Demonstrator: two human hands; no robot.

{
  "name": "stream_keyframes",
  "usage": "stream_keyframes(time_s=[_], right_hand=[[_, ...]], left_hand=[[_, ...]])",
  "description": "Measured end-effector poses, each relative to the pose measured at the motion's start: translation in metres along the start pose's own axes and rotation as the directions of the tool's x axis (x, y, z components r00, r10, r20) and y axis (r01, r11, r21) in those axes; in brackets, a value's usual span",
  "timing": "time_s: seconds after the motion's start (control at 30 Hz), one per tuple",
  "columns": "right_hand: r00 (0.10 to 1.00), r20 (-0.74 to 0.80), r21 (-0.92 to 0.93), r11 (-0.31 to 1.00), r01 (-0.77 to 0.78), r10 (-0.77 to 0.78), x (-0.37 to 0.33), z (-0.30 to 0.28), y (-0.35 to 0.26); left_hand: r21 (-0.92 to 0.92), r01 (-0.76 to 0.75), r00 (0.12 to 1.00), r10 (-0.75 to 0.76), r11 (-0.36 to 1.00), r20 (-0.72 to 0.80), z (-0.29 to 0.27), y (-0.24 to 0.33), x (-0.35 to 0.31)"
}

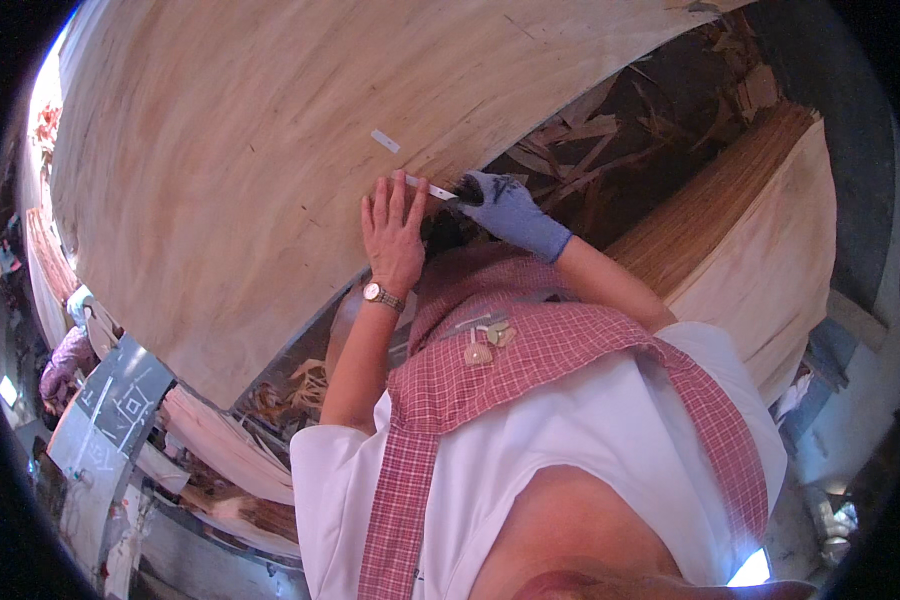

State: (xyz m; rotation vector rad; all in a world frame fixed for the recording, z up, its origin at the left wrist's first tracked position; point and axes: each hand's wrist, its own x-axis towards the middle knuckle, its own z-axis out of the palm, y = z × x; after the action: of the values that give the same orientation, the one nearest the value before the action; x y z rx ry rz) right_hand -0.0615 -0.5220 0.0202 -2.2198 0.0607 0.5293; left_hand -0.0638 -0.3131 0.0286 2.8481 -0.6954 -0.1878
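Note:
My bare left hand (395, 238), a wristwatch on its wrist, lies with fingers stretched on a large pale wood veneer sheet (240, 150). Under or beside its fingertips is one end of a narrow white strip (434, 190) with small dark dots. At the strip's other end, by the edge of the sheet, my right hand (512, 212) wears a blue glove with dark fingers. Those fingers are closed on the strip; whether they also hold a tool is hidden. A shorter white strip (385, 141) lies flat on the veneer, beyond my left fingertips.
Broken veneer scraps (580, 150) lie past the sheet's right edge. A thick stack of veneer (720, 210) stands close to my right arm. On the far left, another person (68, 360) bends near a grey panel with white markings (110, 410).

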Motion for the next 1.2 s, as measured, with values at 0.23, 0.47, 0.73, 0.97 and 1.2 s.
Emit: stream_keyframes(time_s=[0.23, 0.47, 0.73, 0.97, 1.2], right_hand=[[0.984, 0.020, -0.224, 0.958, 0.179, -0.179, -0.011, -0.024, 0.031], [0.992, -0.099, 0.202, 0.974, 0.099, -0.080, 0.001, 0.011, 0.082], [0.999, -0.035, 0.240, 0.970, 0.039, -0.032, -0.005, 0.010, 0.036], [0.980, -0.110, 0.119, 0.977, 0.177, -0.164, -0.006, -0.090, 0.062], [0.921, -0.387, 0.218, 0.975, 0.046, 0.043, 0.014, -0.196, 0.114]], left_hand=[[-0.006, -0.009, 1.000, 0.009, 1.000, 0.029, -0.002, 0.010, 0.000], [-0.201, 0.089, 0.996, -0.082, 0.976, 0.043, -0.010, 0.001, 0.003], [0.022, 0.009, 0.998, -0.010, 1.000, 0.055, -0.001, 0.050, 0.004], [0.049, 0.007, 0.998, -0.010, 0.999, 0.058, -0.008, 0.053, 0.012], [0.003, 0.014, 0.995, -0.013, 1.000, -0.103, -0.034, 0.060, 0.096]])
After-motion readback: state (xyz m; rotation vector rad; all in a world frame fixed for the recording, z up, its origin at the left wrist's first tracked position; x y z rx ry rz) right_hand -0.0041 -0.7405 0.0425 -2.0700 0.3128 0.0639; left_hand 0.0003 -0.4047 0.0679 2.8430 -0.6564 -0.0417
